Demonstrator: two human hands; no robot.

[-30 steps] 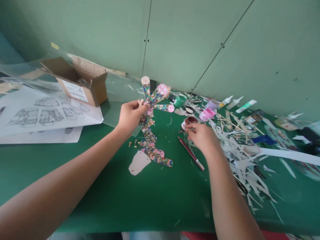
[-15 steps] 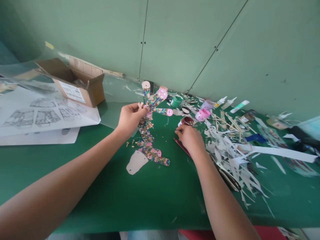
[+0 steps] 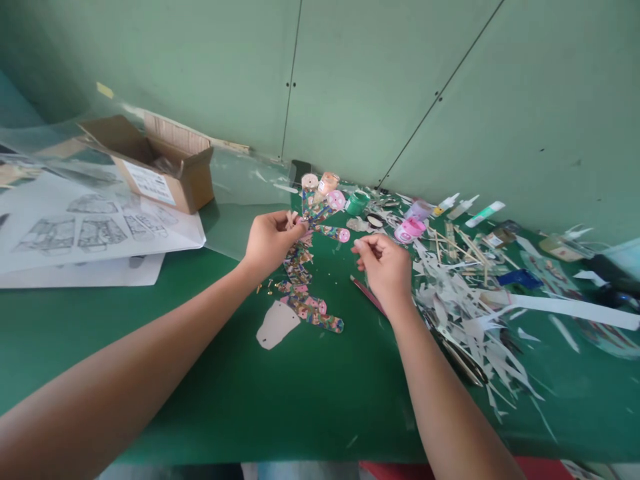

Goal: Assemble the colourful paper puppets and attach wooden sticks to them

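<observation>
My left hand pinched the puppet near its top, its feet on the table, while my right hand hovered just beside, fingertips nearly closed, contents too small to tell.

— What do I have out there?
— I count one puppet, one box far left, two sheets near it.
— And right?
— Three bottles far right, one green pot, one pink pot.
</observation>
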